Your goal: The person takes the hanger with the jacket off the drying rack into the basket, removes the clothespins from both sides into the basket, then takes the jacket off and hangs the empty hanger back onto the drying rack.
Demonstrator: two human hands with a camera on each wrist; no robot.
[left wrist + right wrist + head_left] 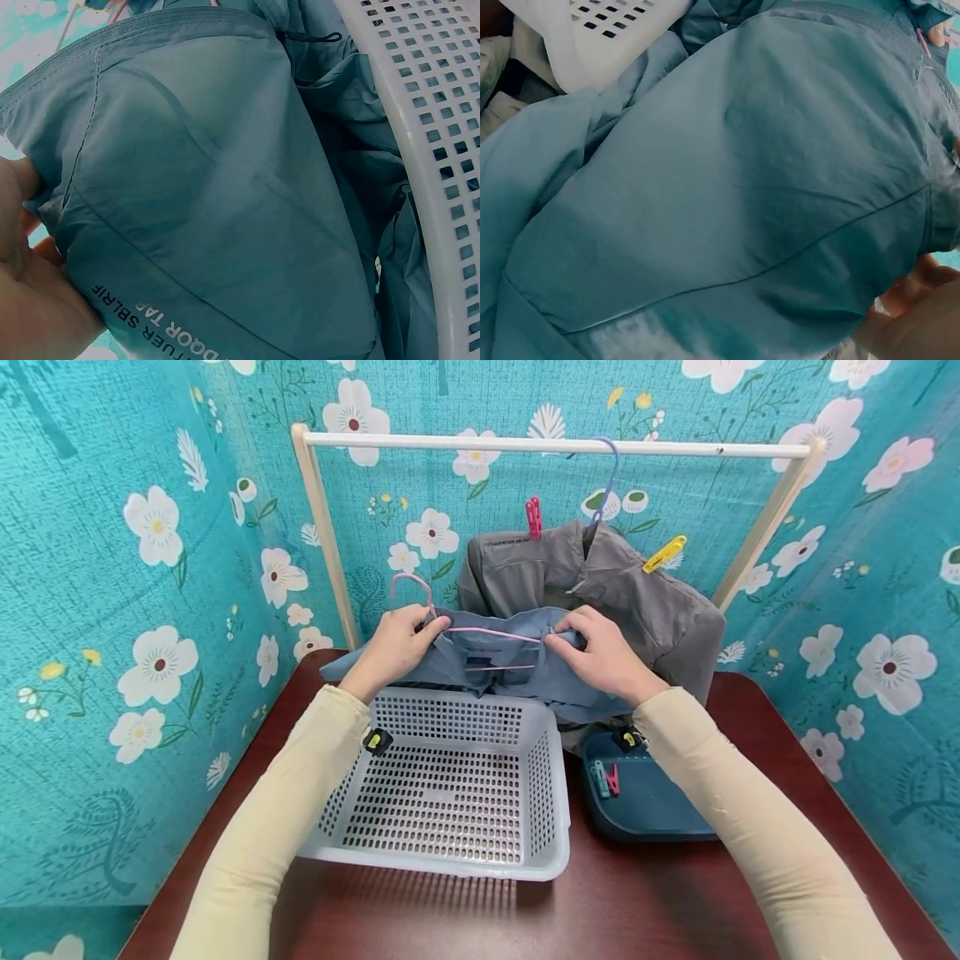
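Note:
A blue jacket (585, 697) with a zipped front opening is held up behind the basket. Inside its open neck sits a pink hanger (495, 632), the hook standing out at the left beside my left hand (397, 647). That hand pinches the collar and shoulder edge near the hook. On the other side of the opening, my right hand (600, 652) pinches the jacket's edge between thumb and fingers. Both wrist views are filled mostly by the jacket's smooth panels; printed lettering (150, 322) shows in the left one. Much of the hanger is hidden in the cloth.
A rack with a white rail (450, 442) stands behind. From it hangs a grey jacket (517, 568) on a blue hanger (615, 468), with a pink clothespin (533, 518) and a yellow clothespin (664, 554). In front are a grey basket (450, 864) and a dark blue tray (660, 810) holding clothespins (600, 779).

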